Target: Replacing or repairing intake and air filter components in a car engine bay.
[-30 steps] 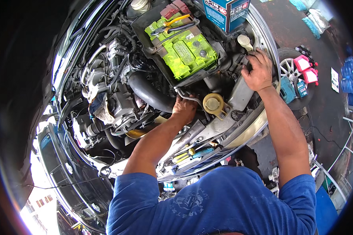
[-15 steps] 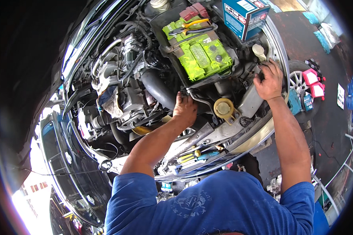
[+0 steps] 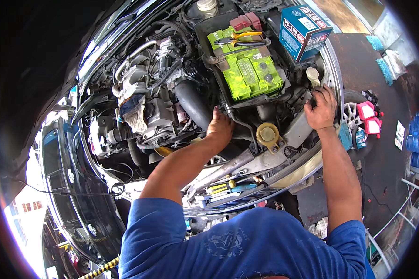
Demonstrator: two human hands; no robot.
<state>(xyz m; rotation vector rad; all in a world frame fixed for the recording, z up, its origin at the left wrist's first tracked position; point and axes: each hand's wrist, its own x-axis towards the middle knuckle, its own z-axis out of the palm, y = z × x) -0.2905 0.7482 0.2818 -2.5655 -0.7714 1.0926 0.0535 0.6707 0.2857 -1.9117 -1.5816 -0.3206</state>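
My left hand (image 3: 221,125) reaches down into the engine bay, between the thick black intake hose (image 3: 191,104) and a thin metal pipe. Its thumb side shows, but its fingertips are hidden among the parts. At the right, my right hand (image 3: 321,109) leans on the inner edge of the fender with thumb apart and fingers spread, holding nothing visible. Just above it stands a pale capped filler neck (image 3: 313,74). A round yellowed reservoir cap (image 3: 267,134) sits between my two hands. Beyond them is a bright green car battery (image 3: 249,76) in a black tray.
Pliers (image 3: 244,35) with yellow and black handles lie on the battery. A blue box (image 3: 304,32) stands at the bay's far right. A rag (image 3: 134,114) rests on the engine. Hand tools (image 3: 230,187) lie along the front panel. A wheel (image 3: 351,114) is on the floor.
The view has shifted, so the battery and box appear slightly lower and farther right. Both hands stay at about the same spots in the engine bay.
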